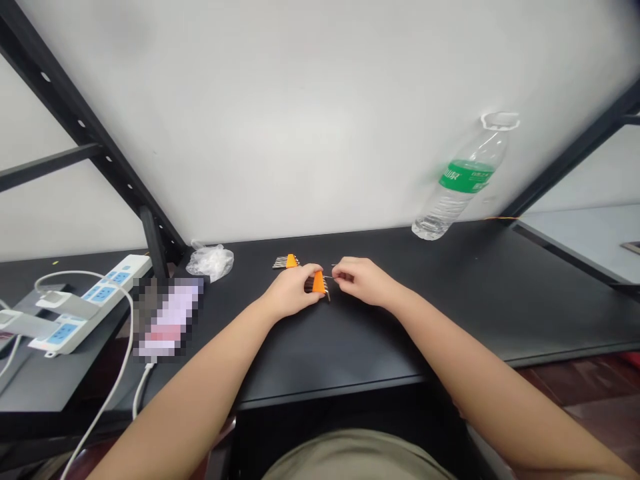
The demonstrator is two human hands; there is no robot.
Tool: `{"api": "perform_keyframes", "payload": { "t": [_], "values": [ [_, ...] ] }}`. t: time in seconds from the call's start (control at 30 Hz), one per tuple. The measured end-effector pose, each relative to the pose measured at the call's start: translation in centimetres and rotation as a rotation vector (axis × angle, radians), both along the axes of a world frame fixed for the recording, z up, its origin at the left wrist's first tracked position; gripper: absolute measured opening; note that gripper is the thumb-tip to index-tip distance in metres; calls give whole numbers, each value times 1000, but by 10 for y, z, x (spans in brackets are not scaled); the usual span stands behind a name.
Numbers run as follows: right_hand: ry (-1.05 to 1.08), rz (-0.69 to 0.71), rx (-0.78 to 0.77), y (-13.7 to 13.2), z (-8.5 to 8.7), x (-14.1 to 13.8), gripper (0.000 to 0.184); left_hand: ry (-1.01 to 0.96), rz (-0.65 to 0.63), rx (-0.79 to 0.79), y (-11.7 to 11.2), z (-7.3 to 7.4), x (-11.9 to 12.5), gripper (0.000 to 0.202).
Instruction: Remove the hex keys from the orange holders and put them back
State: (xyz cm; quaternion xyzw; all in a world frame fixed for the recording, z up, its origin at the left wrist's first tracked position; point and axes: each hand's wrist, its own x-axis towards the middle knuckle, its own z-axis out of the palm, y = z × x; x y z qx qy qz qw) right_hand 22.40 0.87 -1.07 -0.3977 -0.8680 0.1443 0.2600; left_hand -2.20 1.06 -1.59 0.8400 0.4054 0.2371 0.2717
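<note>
Both hands rest on a black table [450,293] near its back edge. My left hand [290,293] is closed round an orange holder [319,281] with several thin metal rods standing in it. My right hand [361,279] pinches one thin metal rod [327,277] at the holder's right side. A second orange holder [290,261] with metal rods lies just behind the left hand, apart from both hands.
A clear water bottle [463,180] with a green label stands at the back right by the wall. A crumpled clear plastic bag [210,261] lies back left. A white power strip [83,303] with cables sits far left, beside a blurred phone [167,317]. Black shelf struts flank both sides.
</note>
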Motion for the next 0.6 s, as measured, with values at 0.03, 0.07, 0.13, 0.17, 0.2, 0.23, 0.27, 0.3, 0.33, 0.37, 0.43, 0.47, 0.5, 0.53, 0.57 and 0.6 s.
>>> {"api": "perform_keyframes", "payload": {
  "t": [0.03,0.07,0.13,0.17,0.2,0.23,0.27,0.3,0.33,0.37,0.43,0.47,0.5,0.53,0.57,0.6],
  "values": [
    [-3,5,12,-1,1,0,14,4,1,1,0,0,0,46],
    [-6,10,26,-1,1,-1,14,8,1,4,0,1,0,45],
    [-13,18,45,-1,2,0,16,16,-5,11,0,1,0,43],
    [-17,22,50,-1,2,0,17,21,-9,15,-1,2,0,42],
    [-22,24,52,-1,2,1,18,24,-13,20,-1,2,0,41],
    [-31,28,53,0,2,2,19,30,-18,26,-1,3,0,40],
    [-42,32,56,0,1,2,20,39,-23,34,-1,3,0,39],
    [-53,32,64,0,0,3,21,52,-25,46,-1,3,0,38],
    [-64,31,74,0,0,3,22,68,-24,61,-1,3,0,38],
    [-71,28,84,0,-1,2,23,86,-21,81,-1,3,1,38],
    [-62,22,96,-2,-1,-1,24,115,-16,129,-2,4,1,36],
    [-45,25,92,-4,-1,-4,24,122,-21,152,-2,4,2,35],
    [-20,35,80,-7,0,-8,25,123,-31,171,-3,5,3,32],
    [9,48,62,-9,1,-12,25,118,-46,184,-4,6,3,29],
    [42,61,41,-12,1,-16,25,111,-60,192,-5,7,4,26],
    [76,71,16,-13,2,-19,24,102,-73,196,-6,9,4,23]
  ]
}}
